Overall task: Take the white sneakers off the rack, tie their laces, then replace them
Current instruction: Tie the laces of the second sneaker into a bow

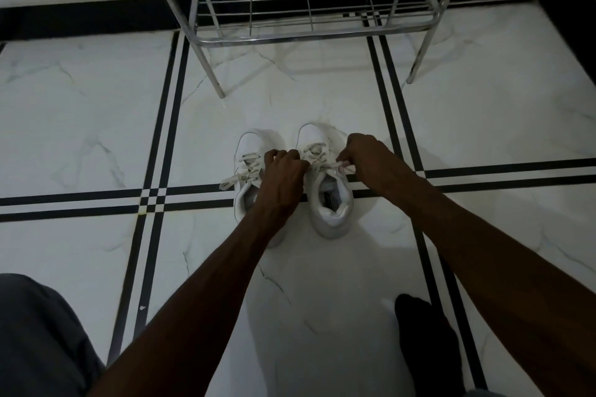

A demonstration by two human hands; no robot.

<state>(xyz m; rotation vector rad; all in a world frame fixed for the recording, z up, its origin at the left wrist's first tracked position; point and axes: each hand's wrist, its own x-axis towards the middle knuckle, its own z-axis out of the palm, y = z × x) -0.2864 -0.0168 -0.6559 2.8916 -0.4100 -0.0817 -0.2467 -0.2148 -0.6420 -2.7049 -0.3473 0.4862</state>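
Two white sneakers stand side by side on the tiled floor, toes pointing away from me. The left sneaker [246, 151] has loose laces trailing to its left, and my left forearm hides its heel. The right sneaker [332, 203] is fully visible, its opening facing me. My left hand [283, 171] is closed on a lace at the right sneaker's tongue. My right hand [362, 153] pinches the other lace end [345, 167] at that shoe's right side. Both laces are pulled taut between my hands.
A chrome wire shoe rack [309, 32] stands just beyond the sneakers, its lowest shelf bare, its legs on the floor. A black skirting runs along the wall behind. My knee in grey cloth [38, 332] is at bottom left and my dark-socked foot [425, 342] at bottom right.
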